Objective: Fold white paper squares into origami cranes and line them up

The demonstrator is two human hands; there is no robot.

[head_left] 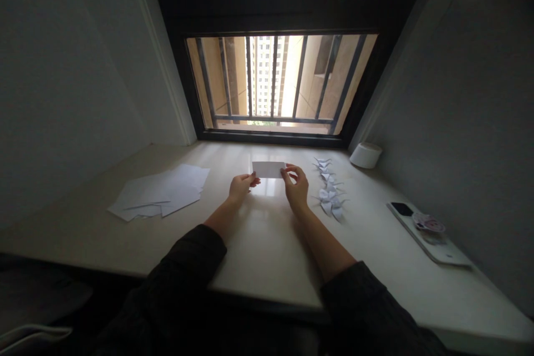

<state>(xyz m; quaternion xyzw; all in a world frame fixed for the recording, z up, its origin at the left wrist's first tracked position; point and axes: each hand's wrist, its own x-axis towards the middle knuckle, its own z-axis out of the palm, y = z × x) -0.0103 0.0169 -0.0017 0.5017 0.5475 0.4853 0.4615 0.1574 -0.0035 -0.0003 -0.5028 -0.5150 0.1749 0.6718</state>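
A small white rectangle of paper is stretched between my two hands, above the pale windowsill. My left hand pinches its left edge, thumb on top. At the right edge, my right hand grips the paper between thumb and fingers. Just right of that hand stands a row of several folded white paper cranes, some overlapping one another. A loose pile of white paper sheets lies to the left of my left hand.
A phone with a round decorated grip lies on the right of the sill. Behind it, a white cylindrical object sits against the right wall. A dark-framed window with bars closes off the back.
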